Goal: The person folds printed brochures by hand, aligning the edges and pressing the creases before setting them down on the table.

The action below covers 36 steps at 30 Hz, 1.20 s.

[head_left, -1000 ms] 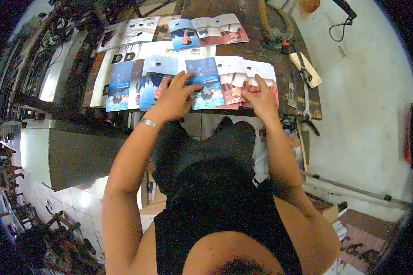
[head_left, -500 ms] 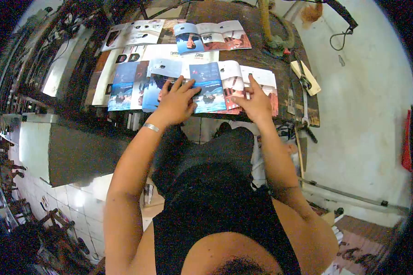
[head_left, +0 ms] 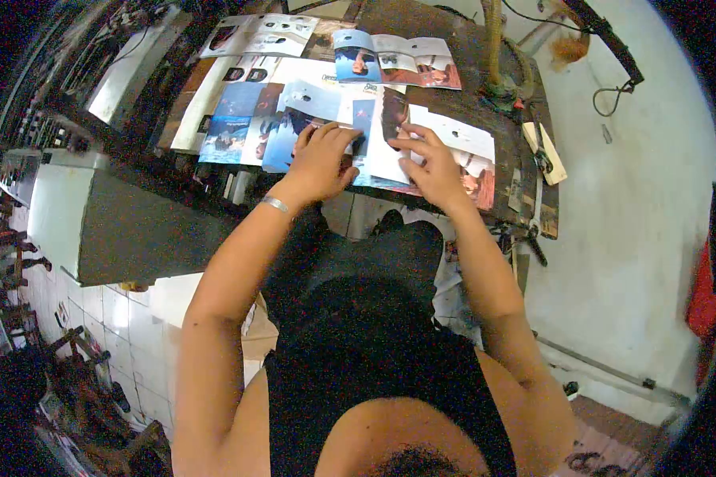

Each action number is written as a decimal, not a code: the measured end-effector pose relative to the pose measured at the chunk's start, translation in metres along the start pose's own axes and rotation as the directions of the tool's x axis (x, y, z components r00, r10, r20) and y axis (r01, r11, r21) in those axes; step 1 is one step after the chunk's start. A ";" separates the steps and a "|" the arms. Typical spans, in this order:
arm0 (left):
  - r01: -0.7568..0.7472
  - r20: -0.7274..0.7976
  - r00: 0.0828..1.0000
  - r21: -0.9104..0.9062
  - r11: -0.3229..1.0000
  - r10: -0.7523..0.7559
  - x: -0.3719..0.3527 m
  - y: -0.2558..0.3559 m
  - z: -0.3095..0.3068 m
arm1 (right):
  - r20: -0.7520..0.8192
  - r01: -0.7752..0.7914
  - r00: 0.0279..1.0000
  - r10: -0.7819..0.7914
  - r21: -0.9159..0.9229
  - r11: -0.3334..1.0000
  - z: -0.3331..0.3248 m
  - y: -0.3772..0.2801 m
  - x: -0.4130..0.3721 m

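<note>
My left hand [head_left: 323, 161] lies with its fingers spread over the blue-and-white folded brochures [head_left: 281, 145] at the table's near edge. Just right of it, a folded brochure [head_left: 381, 163] is partly opened, its white and brown panel raised at an angle beside a narrow blue panel. My right hand [head_left: 435, 170] has bent fingers against that panel's right edge, with the thumb lower down; the exact contact is partly hidden. Beneath and beyond the right hand is a stack of white-and-red brochures [head_left: 471, 143]. Another blue-and-white brochure [head_left: 227, 131] lies at the left of the row.
Farther back on the dark wooden table [head_left: 485, 107] lie an open brochure [head_left: 396, 62] and a printed sheet [head_left: 266, 36]. A wrench [head_left: 537, 203] and a light wooden piece [head_left: 554, 165] rest by the right edge. A large grey box [head_left: 135, 222] stands at lower left.
The brochure between my hands has gone from lying flat to having a panel raised. My right hand has shifted left against it. The whole view has tilted slightly.
</note>
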<state>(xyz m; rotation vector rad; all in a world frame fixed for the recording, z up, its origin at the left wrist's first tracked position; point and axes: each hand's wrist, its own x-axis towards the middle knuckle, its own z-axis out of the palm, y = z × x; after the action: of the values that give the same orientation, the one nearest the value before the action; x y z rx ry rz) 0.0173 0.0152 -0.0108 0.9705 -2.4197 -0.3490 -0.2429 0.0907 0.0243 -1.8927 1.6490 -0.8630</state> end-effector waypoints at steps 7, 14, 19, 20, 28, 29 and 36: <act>0.031 0.014 0.999 -0.097 0.995 -0.030 -0.007 -0.005 0.001 | 0.130 0.223 0.973 -0.192 -0.301 0.927 0.020 0.019 0.008; 0.027 -0.018 0.999 -0.100 0.995 -0.029 -0.006 -0.010 0.008 | 0.189 0.283 0.955 -0.230 -0.335 0.899 0.020 0.027 0.011; 0.005 -0.030 1.000 -0.080 0.997 -0.007 -0.005 -0.015 0.011 | 0.201 0.300 0.949 -0.243 -0.345 0.889 0.020 0.027 0.009; 0.012 -0.026 1.000 -0.100 0.995 -0.014 -0.005 -0.017 0.013 | 0.206 0.304 0.948 -0.244 -0.353 0.885 0.020 0.027 0.009; 0.063 0.016 0.998 -0.160 0.985 -0.061 -0.005 -0.009 0.003 | 0.223 0.324 0.941 -0.255 -0.374 0.869 0.023 0.031 0.010; 0.071 0.022 0.997 -0.158 0.985 -0.068 -0.005 -0.009 0.004 | 0.226 0.321 0.942 -0.250 -0.375 0.870 0.023 0.032 0.010; 0.084 0.021 0.996 -0.161 0.983 -0.082 -0.005 -0.008 0.003 | 0.232 0.306 0.945 -0.229 -0.389 0.869 0.025 0.031 0.010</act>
<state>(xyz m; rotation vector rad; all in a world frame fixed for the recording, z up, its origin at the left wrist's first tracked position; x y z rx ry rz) 0.0229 0.0132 -0.0185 1.0004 -2.3265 -0.5746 -0.2455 0.0752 -0.0139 -2.4629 1.5739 -0.4323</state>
